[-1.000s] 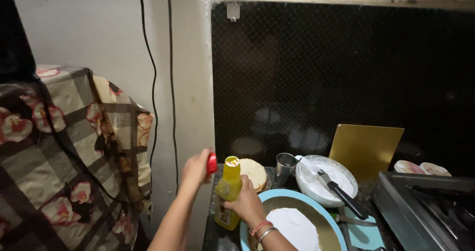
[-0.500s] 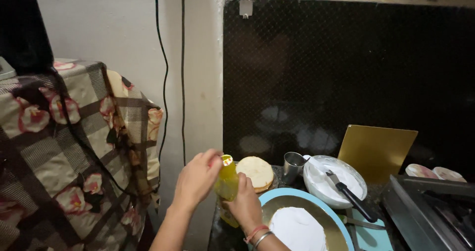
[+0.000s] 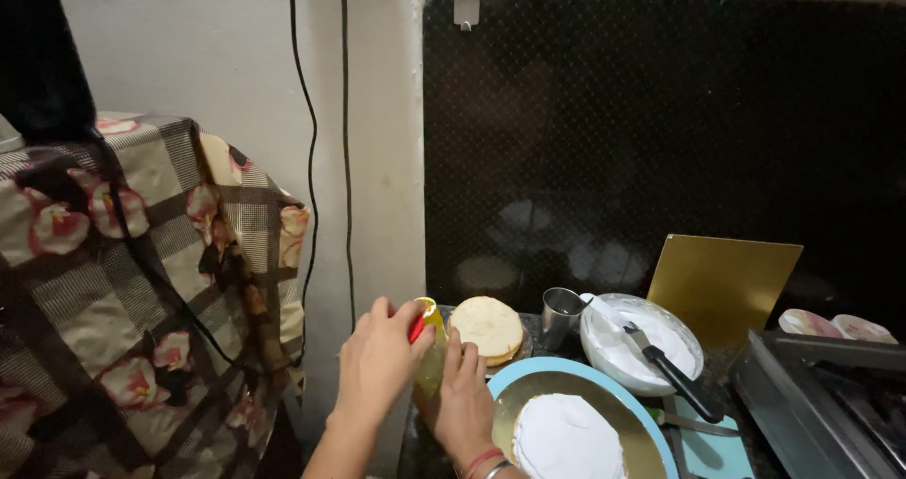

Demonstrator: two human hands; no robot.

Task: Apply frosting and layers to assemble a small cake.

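The left hand (image 3: 377, 366) pinches a red cap (image 3: 416, 328) at the top of a yellow bottle (image 3: 430, 356). The right hand (image 3: 464, 399) is wrapped around the bottle, which stands at the left edge of the desk (image 3: 538, 326). Beside it are a plain cake layer (image 3: 487, 328) and a white-frosted cake (image 3: 566, 436) on a blue turntable (image 3: 528, 370).

Dim, warm indoor light; murky dark backsplash (image 3: 661, 139), soft focus throughout.

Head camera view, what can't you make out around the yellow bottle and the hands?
- Yellow bottle: body hidden behind right hand and left hand, head view.
- Red cap: mostly covered by left fingers; on or off unclear.
- White-topped cake: cut off by bottom edge.
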